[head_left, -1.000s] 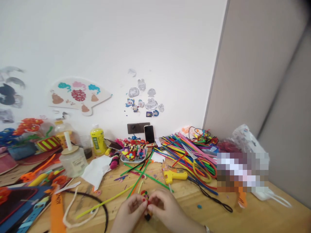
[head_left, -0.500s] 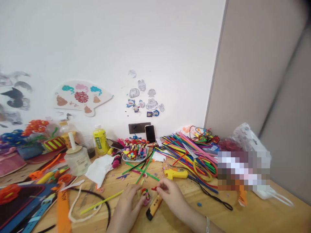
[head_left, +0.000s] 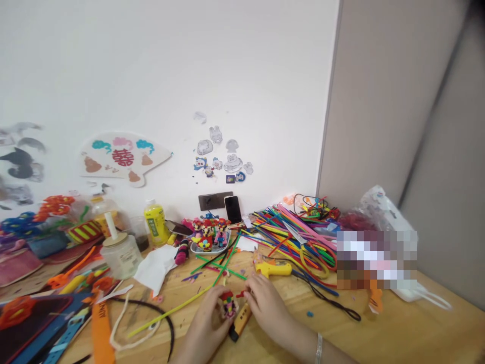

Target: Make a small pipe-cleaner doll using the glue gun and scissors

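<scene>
Well — hands hold figurine, red piece.

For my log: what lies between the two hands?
Head view: a small doll in the left hand, an orange tool, and a red piece in the right hand.

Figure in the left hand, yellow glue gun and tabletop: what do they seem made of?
Figure: possibly fuzzy craft stems, given its lumpy bright parts; too small for certainty. Yellow glue gun: probably smooth plastic, evenly coloured. Tabletop: smooth wood or laminate, with brown grain.
</scene>
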`<action>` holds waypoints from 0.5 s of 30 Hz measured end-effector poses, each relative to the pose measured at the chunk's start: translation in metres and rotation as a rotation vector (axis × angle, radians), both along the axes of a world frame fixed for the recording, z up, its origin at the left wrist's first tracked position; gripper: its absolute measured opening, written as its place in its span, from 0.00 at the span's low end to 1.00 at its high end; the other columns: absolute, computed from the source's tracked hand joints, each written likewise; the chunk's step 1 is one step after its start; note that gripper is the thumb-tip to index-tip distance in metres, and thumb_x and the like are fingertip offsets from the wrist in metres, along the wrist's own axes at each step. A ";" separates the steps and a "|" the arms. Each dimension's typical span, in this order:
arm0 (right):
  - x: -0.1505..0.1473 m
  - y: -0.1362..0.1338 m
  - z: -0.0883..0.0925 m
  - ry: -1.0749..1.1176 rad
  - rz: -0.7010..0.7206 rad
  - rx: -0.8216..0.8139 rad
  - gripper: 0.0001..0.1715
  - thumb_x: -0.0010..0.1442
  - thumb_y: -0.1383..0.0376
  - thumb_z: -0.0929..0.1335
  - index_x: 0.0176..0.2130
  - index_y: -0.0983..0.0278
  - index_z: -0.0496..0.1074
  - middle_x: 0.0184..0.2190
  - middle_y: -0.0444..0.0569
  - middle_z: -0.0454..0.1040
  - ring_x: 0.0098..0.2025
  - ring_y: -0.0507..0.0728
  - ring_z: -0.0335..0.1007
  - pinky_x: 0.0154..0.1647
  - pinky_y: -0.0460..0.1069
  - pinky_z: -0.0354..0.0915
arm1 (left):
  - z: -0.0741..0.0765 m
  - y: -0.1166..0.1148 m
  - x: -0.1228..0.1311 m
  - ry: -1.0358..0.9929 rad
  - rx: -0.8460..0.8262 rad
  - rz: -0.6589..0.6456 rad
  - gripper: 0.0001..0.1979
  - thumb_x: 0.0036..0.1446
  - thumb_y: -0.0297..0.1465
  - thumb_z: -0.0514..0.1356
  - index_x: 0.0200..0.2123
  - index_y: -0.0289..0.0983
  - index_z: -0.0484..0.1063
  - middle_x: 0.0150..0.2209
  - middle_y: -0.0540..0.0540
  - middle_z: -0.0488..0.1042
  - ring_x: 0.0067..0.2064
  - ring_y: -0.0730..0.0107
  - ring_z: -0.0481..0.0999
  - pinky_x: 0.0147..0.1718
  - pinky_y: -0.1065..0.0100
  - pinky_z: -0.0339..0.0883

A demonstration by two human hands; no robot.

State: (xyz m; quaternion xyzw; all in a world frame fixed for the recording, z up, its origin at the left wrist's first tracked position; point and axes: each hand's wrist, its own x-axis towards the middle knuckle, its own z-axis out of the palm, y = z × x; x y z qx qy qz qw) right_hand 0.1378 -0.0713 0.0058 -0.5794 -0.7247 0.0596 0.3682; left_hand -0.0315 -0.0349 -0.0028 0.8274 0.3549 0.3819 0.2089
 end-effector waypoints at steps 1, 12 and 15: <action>0.000 0.000 0.000 -0.021 0.010 0.004 0.07 0.57 0.74 0.62 0.30 0.64 0.65 0.31 0.47 0.70 0.36 0.56 0.64 0.38 0.49 0.60 | 0.001 -0.001 0.001 -0.023 -0.014 -0.021 0.14 0.46 0.26 0.58 0.40 0.39 0.68 0.39 0.43 0.75 0.41 0.60 0.75 0.38 0.62 0.72; 0.002 -0.002 0.004 0.028 0.056 -0.100 0.07 0.57 0.74 0.62 0.31 0.64 0.66 0.32 0.48 0.69 0.37 0.56 0.63 0.39 0.50 0.58 | 0.003 -0.005 0.001 -0.038 -0.080 -0.089 0.14 0.47 0.24 0.59 0.40 0.38 0.68 0.42 0.42 0.73 0.43 0.62 0.74 0.42 0.61 0.71; 0.001 -0.002 0.002 0.202 0.081 -0.142 0.06 0.56 0.73 0.62 0.30 0.64 0.66 0.30 0.47 0.68 0.35 0.55 0.63 0.37 0.48 0.58 | 0.005 -0.006 0.001 -0.051 -0.087 -0.093 0.14 0.47 0.24 0.59 0.40 0.38 0.68 0.42 0.42 0.73 0.44 0.62 0.74 0.43 0.61 0.71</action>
